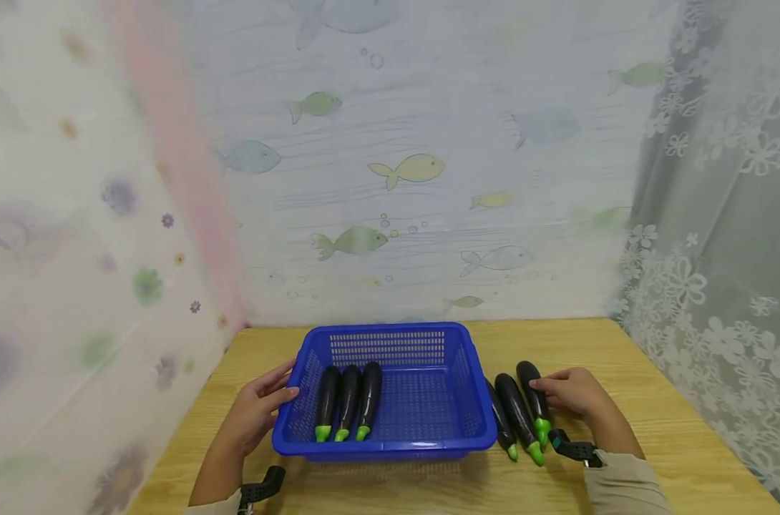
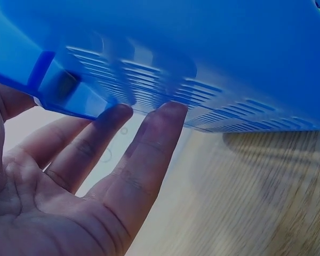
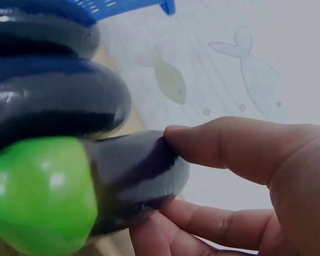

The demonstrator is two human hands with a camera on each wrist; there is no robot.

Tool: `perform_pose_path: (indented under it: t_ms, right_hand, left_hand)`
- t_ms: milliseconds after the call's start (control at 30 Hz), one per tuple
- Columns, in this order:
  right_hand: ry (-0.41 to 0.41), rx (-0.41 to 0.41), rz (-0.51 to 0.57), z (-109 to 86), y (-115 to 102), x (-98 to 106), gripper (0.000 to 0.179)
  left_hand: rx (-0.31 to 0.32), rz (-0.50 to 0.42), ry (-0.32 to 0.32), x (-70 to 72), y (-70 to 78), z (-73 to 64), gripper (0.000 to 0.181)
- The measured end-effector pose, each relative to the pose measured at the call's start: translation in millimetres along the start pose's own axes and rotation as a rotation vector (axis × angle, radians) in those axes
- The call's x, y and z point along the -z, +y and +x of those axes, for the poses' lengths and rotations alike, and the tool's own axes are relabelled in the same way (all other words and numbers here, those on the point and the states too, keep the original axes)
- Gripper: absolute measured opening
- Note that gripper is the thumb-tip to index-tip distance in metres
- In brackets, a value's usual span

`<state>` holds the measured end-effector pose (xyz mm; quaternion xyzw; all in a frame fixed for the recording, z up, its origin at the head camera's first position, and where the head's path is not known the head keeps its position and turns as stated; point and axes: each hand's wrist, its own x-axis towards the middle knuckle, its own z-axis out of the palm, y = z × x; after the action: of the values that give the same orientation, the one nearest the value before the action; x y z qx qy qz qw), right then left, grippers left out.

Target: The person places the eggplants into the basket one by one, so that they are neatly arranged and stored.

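A blue plastic basket [image 1: 390,446] with slotted walls stands on the table, with three dark eggplants [image 1: 348,397] side by side in its left part. At the basket's left side, my left hand [image 1: 253,409] holds it, thumb at the rim; in the left wrist view the fingers [image 2: 160,133] reach along the slotted outer wall. To the right of the basket lie three more eggplants, green stem ends toward me. My right hand [image 1: 573,392] pinches the rightmost eggplant [image 1: 533,390] near its rounded far end. In the right wrist view its thumb [image 3: 202,141] lies on top, other fingers underneath.
The middle eggplant [image 1: 515,408] lies right beside the pinched one, and the left eggplant [image 1: 502,425] is partly behind the basket's rim. A wooden table [image 1: 390,493] bears everything. A fish-patterned curtain [image 1: 429,214] hangs behind it, with lace [image 1: 693,322] at the right.
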<state>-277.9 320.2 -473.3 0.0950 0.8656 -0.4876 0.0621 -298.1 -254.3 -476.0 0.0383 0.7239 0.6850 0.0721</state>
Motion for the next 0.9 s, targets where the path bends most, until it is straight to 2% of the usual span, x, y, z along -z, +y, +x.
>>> perform_pose_path:
  t_ms: [167,300,533,900]
  right_hand:
    - [-0.005,-0.013,0.015,-4.3,-4,-1,0.064]
    - [-0.014,0.008,0.002,-5.6,-10,0,0.064]
    - [-0.007,0.018,-0.009,-8.3,-31,5,0.068]
    - [-0.011,0.045,0.038,-5.2,-71,3,0.066]
  left_hand:
    - [-0.004,-0.017,-0.005,0.6,-0.2,-0.7,0.066]
    - [-0.009,-0.031,-0.016,0.5,1.0,-1.0,0.067]
    - [-0.010,-0.032,-0.023,1.2,-0.4,0.8,0.067]
    - [-0.013,-0.054,-0.027,1.4,-1.4,0.8,0.065]
